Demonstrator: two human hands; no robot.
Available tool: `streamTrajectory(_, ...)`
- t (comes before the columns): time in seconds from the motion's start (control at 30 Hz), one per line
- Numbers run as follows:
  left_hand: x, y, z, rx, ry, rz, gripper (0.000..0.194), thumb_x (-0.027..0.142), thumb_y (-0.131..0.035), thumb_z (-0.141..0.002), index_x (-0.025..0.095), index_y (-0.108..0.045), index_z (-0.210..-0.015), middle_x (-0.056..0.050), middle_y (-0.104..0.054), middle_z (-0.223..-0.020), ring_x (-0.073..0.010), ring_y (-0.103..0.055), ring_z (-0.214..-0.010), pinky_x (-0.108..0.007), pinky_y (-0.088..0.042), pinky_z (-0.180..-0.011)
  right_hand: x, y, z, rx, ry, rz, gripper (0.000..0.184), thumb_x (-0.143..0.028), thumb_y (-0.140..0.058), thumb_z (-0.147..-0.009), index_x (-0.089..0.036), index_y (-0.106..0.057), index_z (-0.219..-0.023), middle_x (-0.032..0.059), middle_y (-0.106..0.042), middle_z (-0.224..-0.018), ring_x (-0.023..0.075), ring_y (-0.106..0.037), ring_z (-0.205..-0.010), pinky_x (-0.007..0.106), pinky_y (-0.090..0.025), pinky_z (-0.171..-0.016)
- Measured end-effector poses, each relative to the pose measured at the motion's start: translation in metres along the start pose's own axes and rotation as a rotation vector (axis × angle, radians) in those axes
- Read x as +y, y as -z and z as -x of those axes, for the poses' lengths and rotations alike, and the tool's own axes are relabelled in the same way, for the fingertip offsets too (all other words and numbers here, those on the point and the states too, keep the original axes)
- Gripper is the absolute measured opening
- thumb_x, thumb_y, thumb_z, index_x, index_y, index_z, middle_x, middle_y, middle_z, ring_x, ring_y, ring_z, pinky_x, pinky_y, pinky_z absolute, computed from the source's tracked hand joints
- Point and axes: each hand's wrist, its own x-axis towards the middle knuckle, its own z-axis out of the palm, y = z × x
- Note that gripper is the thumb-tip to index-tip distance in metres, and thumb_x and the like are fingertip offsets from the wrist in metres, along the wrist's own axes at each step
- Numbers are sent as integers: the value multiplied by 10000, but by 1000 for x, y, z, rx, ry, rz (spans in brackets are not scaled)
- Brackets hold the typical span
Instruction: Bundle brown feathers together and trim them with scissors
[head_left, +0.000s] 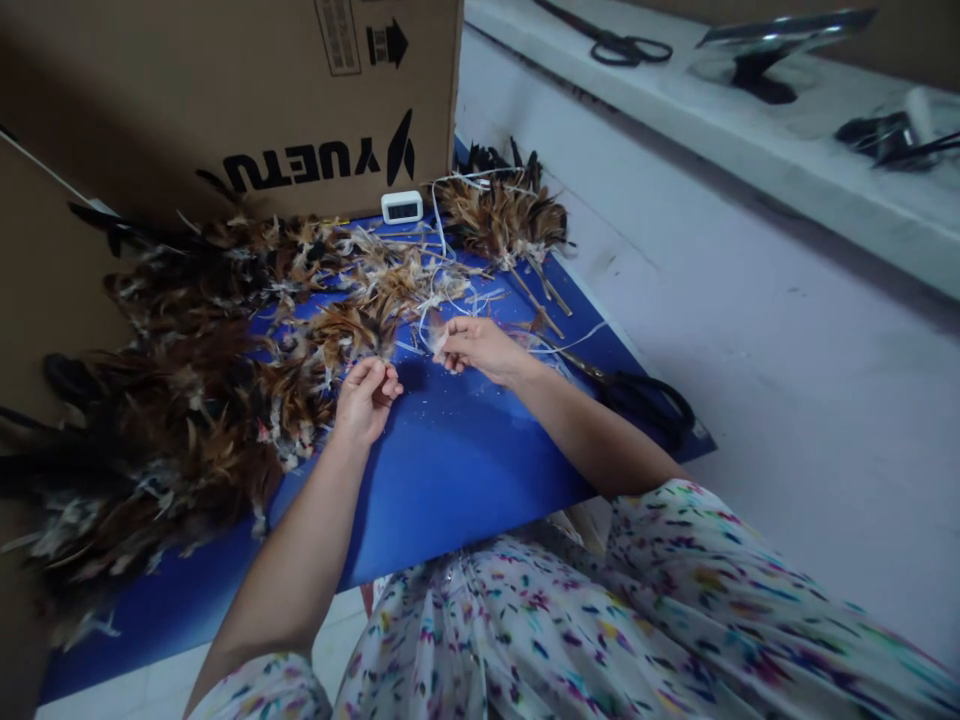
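Observation:
My right hand (480, 348) is closed in a pinch over the blue tabletop (465, 440), holding a small brown feather (436, 328) with pale fluff at its base. Just left of it, my left hand (367, 396) has thumb and fingertips pressed together; what they hold, if anything, is too small to make out. Beyond the left fingertips lie loose brown feathers (341, 330). Several thin sticks (536, 300) and white string (441, 225) are spread past the right hand. Black-handled scissors (649, 400) rest beside my right forearm.
A large heap of brown and black feathers (187, 400) covers the table's left side. A feather bundle (502, 215) and a small white digital clock (402, 207) stand before a cardboard box (300, 90). On the right, a wall ledge (690, 130) carries another pair of scissors (630, 48).

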Motion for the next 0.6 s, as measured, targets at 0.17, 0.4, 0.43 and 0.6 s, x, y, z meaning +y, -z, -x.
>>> streamTrajectory(0.17,-1,-3,3,-35,11,-28,334,290,-863,-590,163,-562,-660,23,-629,-646,-31,-464,-462,-186,-480,-508,4,-6,4,-36,31,5,187,-60,-681,-684,-152,-572,-805,-10,-662,-593,89,-610,-513,158,-414,-416)
streamTrajectory(0.4,-2,-4,3,-10,10,-38,337,296,-884,-550,167,-600,-677,18,-677,-761,-25,-484,-471,-200,-513,-521,5,-11,4,-42,52,54,282,-87,-735,-656,-144,-594,-894,-54,-606,-562,79,-590,-485,163,-414,-404)
streamTrajectory(0.43,-3,-4,3,-11,12,-39,334,298,-885,-550,168,-605,-678,18,-673,-755,-28,-489,-473,-204,-519,-523,5,-12,4,-50,57,63,301,-88,-741,-650,-146,-593,-906,-56,-606,-568,79,-590,-487,164,-416,-407)
streamTrajectory(0.6,-6,-3,4,-19,30,-81,316,315,-876,-574,162,-620,-680,50,-574,-588,-51,-512,-466,-222,-537,-527,8,-14,5,-115,91,129,368,-117,-750,-643,-153,-586,-971,-47,-626,-603,73,-574,-497,167,-435,-429)
